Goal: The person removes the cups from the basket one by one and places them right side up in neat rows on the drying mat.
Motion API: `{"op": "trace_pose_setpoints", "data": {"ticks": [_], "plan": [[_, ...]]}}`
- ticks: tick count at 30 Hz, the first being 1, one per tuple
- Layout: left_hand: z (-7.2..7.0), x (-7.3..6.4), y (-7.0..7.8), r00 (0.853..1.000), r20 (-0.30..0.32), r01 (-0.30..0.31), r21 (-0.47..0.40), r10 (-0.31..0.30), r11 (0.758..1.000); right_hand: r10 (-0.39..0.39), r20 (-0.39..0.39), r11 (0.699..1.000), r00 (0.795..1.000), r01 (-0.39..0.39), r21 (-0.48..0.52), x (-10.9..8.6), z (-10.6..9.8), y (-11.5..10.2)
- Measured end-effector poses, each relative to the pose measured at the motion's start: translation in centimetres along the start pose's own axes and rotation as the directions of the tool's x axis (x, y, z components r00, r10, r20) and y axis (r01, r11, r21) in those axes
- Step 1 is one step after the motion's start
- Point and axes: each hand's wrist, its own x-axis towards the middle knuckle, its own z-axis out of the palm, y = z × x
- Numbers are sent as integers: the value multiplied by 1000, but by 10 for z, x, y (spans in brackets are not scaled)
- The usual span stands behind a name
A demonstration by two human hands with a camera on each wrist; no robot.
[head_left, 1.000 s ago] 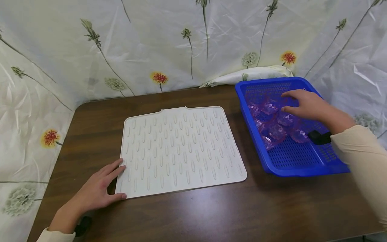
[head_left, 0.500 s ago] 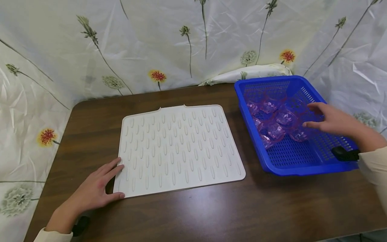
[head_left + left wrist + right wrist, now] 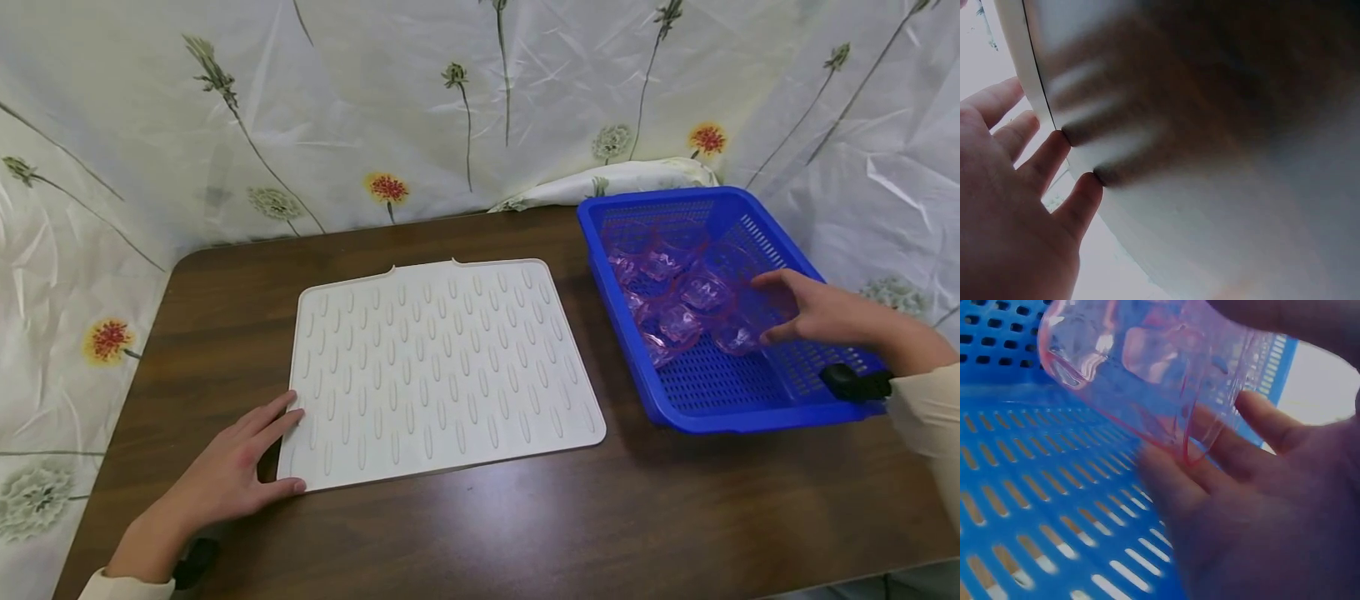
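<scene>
A white ribbed drying mat (image 3: 450, 375) lies flat on the brown table. My left hand (image 3: 232, 467) rests at its near left corner, fingers spread, fingertips and thumb on the mat's edge; the left wrist view shows the fingertips (image 3: 1091, 181) right at the border. To the right, a blue perforated basket (image 3: 705, 423) holds several clear pink plastic cups (image 3: 678, 321). My right hand (image 3: 825, 312) reaches into it, thumb and fingers curved round the rim end of one pink cup (image 3: 1122, 362). That cup lies tilted above the slotted basket floor, fingers partly showing through it.
The brown table (image 3: 480, 533) extends in front of the mat and basket. A flower-printed cloth (image 3: 337, 108) hangs behind and at both sides, with a bunched fold (image 3: 622, 179) near the basket's back rim.
My right hand has drawn back rightward and down from over the cups to the rightmost cup, and its fingers now curve round it. The left hand stays at the mat's corner.
</scene>
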Motion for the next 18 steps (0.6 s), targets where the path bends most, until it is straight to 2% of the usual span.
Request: {"op": "trace_pose_setpoints", "data": {"ticks": [5, 11, 14, 18], "plan": [[0, 1, 0, 1000, 3, -6, 7, 6, 1000, -16, 155, 984, 988, -11, 176, -3, 5, 13], [0, 1, -2, 999, -20, -27, 5, 28, 1000, -105, 184, 936, 977, 35, 350, -6, 7, 28], [1, 1, -3, 999, -29, -35, 6, 36, 999, -116, 202, 927, 973, 33, 375, -6, 6, 31], [2, 0, -3, 999, -33, -34, 9, 34, 999, -81, 193, 935, 978, 8, 356, -3, 7, 30]]}}
